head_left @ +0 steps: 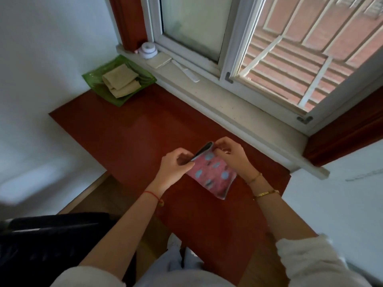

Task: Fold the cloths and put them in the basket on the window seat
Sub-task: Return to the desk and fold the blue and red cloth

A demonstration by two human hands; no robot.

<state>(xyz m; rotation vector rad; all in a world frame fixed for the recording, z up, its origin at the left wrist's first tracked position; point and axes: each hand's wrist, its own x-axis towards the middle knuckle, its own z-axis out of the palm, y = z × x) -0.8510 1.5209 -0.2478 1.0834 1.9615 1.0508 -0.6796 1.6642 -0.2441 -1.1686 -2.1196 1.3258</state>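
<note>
A pink cloth with blue dots (213, 175) lies folded small on the red window seat (124, 137), its far edge lifted. My left hand (176, 166) pinches that edge at its left corner. At the right corner of the same edge, my right hand (232, 154) pinches it. A green basket (91, 77) stands at the far left corner of the seat, holding two folded beige cloths (121, 79).
A pale stone sill (228, 112) runs along the window behind the seat, with a small white jar (147, 50), a flat pad (159, 60) and a white stick (186, 71) on it. White walls close both sides. A black chair (51, 245) stands at lower left.
</note>
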